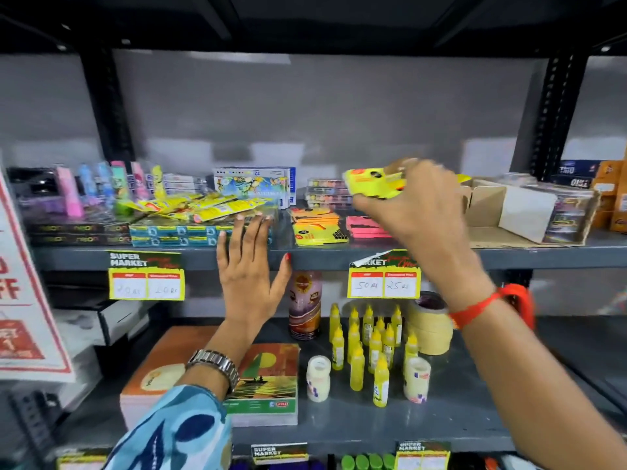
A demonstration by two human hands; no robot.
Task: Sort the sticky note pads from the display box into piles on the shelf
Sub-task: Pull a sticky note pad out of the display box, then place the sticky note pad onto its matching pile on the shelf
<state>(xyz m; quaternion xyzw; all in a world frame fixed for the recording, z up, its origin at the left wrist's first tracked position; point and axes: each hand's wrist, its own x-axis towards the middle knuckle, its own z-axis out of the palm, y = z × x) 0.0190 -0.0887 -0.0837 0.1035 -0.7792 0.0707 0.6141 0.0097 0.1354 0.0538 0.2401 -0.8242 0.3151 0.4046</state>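
Observation:
My right hand (412, 206) holds a yellow sticky note pad (371, 183) in the air above the shelf (441, 257), blurred by motion. Below it lie a pink pile (366, 227), an orange pile (314, 217) and a yellow pad (319, 234) in front of the orange one. The cardboard display box (519, 212) stands to the right with a few wrapped pads at its right end. My left hand (249, 266) is spread flat with fingers apart against the shelf's front edge, holding nothing.
Yellow packets (203, 206), blue boxes (176, 234) and coloured tubes (101, 188) crowd the shelf's left part. Price tags (383, 279) hang from its front edge. Glue bottles (369, 340), tape rolls (429, 325), a can (305, 305) and notebooks (264, 385) sit on the lower shelf.

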